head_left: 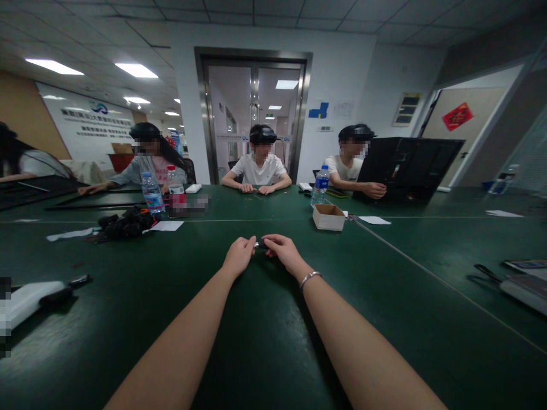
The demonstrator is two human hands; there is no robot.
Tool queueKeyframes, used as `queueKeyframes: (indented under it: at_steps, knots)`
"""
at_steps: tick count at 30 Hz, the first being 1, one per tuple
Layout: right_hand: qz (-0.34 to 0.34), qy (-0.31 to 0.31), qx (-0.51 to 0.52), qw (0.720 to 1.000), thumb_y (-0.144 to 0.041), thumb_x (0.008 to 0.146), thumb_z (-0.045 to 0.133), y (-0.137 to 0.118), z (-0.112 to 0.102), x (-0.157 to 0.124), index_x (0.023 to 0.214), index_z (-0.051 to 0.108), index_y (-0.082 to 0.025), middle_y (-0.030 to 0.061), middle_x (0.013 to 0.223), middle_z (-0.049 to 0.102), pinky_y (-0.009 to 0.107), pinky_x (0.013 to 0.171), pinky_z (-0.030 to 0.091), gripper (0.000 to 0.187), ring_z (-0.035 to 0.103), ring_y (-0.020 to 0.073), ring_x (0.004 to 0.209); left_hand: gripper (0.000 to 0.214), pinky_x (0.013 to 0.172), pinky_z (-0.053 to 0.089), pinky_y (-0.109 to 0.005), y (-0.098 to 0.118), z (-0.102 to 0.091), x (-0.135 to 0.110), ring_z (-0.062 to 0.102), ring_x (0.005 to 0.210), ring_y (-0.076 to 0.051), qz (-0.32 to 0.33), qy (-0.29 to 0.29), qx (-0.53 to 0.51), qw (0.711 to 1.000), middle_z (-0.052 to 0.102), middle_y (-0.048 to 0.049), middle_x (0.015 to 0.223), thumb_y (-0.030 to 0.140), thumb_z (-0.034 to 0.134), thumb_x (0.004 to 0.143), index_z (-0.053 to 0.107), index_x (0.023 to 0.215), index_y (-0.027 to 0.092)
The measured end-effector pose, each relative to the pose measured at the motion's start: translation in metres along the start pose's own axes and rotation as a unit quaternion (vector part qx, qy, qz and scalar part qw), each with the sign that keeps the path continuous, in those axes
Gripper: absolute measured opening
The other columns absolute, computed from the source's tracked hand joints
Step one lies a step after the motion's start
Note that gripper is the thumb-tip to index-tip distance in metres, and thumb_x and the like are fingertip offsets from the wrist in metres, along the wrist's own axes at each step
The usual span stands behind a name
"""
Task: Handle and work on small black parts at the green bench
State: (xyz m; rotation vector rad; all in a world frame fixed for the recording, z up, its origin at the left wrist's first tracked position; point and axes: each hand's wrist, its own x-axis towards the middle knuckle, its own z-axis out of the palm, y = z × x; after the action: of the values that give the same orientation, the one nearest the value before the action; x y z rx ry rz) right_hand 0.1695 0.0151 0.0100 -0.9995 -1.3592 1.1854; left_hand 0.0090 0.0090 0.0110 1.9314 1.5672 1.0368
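Low over the green table, my left hand [239,257] and my right hand [285,254] meet at their fingertips. Between them is a small black piece with a silvery end [258,245], too small to name for certain. My left thumb and finger pinch its silvery end. The fingers of my right hand close round the dark part and hide much of it. A metal bracelet [309,279] circles my right wrist.
Beyond my hands lie an open cardboard box [328,218], a bundle of black cables [126,223], paper sheets and several bottles, including a water bottle [319,187]. Several people sit around the green table [179,273]; one holds a large black panel [405,168]. A white device [34,302] lies left.
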Motion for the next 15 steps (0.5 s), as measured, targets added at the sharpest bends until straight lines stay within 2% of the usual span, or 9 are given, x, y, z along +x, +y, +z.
queueKeyframes:
  at_steps: [2,4,8,15]
  knots:
    - [-0.001,-0.001,0.001,1.000,-0.030,0.069,0.068,-0.0004,-0.0001,-0.0002,0.089,0.067,-0.014,0.0015,0.071,0.064,0.023,0.053,0.045,0.026,0.056,0.0083,0.053,0.054,0.071,0.039,-0.030,0.0024,-0.0015,-0.0016,0.054,0.075,-0.019,-0.005,0.003,0.005,1.000,0.058,-0.0049,0.076,0.056,0.027,0.086,0.058,0.062,0.019]
    - [-0.001,0.000,-0.003,1.000,-0.030,0.069,0.069,-0.0008,-0.0004,-0.0006,0.090,0.067,-0.014,0.0019,0.072,0.065,0.023,0.054,0.045,0.027,0.056,0.0083,0.054,0.048,0.069,0.039,-0.029,0.0037,-0.0024,-0.0024,0.055,0.077,-0.019,0.002,0.004,0.008,1.000,0.059,-0.0043,0.079,0.054,0.033,0.085,0.061,0.068,0.020]
    - [-0.004,-0.008,-0.012,1.000,-0.032,0.069,0.068,-0.0009,-0.0010,-0.0010,0.091,0.068,-0.014,0.0021,0.071,0.064,0.023,0.054,0.045,0.029,0.056,0.0088,0.055,0.051,0.069,0.039,-0.029,0.0030,-0.0022,-0.0020,0.055,0.075,-0.018,-0.010,-0.004,0.015,1.000,0.061,-0.0043,0.077,0.054,0.031,0.085,0.061,0.060,0.019]
    - [-0.008,-0.007,-0.005,1.000,-0.032,0.069,0.069,0.0004,-0.0012,-0.0007,0.091,0.068,-0.014,0.0018,0.071,0.064,0.023,0.054,0.045,0.028,0.056,0.0086,0.055,0.050,0.067,0.038,-0.028,0.0038,-0.0034,-0.0025,0.055,0.074,-0.018,-0.024,-0.005,-0.006,1.000,0.062,-0.0030,0.076,0.057,0.032,0.084,0.060,0.066,0.019]
